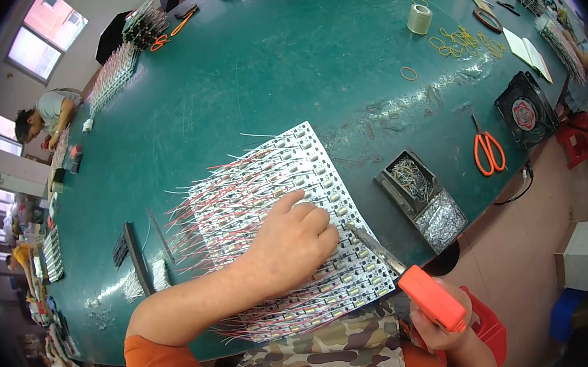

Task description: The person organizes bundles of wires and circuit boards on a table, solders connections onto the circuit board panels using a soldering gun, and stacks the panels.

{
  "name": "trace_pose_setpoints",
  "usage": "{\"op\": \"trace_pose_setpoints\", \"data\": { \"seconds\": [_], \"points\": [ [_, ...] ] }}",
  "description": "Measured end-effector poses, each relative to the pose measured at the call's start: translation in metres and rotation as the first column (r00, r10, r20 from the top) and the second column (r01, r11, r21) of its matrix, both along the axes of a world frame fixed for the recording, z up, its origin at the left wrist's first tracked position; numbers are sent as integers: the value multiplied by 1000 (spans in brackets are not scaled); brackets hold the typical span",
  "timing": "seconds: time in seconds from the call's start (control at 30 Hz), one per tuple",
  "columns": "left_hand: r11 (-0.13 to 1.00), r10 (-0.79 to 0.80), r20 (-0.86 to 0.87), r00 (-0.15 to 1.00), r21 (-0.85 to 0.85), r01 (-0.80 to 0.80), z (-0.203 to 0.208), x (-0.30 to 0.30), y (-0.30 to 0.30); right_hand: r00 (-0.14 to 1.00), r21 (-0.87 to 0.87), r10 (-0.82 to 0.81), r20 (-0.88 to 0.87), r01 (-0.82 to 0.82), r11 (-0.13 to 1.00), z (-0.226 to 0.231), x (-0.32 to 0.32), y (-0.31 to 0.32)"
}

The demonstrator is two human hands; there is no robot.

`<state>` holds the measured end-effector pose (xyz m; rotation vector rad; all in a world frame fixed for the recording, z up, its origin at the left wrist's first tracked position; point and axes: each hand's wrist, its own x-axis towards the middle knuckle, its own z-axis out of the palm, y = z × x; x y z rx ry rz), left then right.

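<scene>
Green-topped workbench (284,78), wide, scuffed, with windowed walls beyond and a co-worker (59,107) bent over its far left edge.

Item: one panel of small circuit boards (322,174), white, lying flat on the bench directly before us, red and white leads fanning from its left side.

Item: our left hand (289,240), laid across the panel, fingers curled near the iron's tip; whether they pinch a lead, we cannot tell.

Item: our right hand (432,329), wrapped around the red handle of a soldering iron (432,299), whose tip reaches the panel just beside the left fingers.

Item: black two-part tray (395,193), right of the panel, metal clippings in one compartment, silvery matter in the other.

Further right: orange-handled scissors (486,138) and a black fan (526,111).

Step in hand, as we judge it: soldering leads to the boards, well advanced, since leads run along much of the panel. The next move calls, in our judgement, for a steady tip on one pad, the lead kept still, and the left fingers clear of the hot shaft.
</scene>
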<state>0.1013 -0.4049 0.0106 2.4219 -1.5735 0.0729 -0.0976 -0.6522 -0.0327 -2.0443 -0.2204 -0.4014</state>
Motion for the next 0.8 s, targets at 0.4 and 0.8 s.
{"op": "trace_pose_setpoints", "data": {
  "seconds": [0.4,0.8],
  "points": [
    [999,28,-20,999,-37,-29,-4,-21,4,995,-210,77,61,-63,976,6,-14,-10],
    [998,8,-15,1000,-58,-9,-6,-23,0,999,58,-21,-33,23,998,-2,-19,2]
  ]
}}
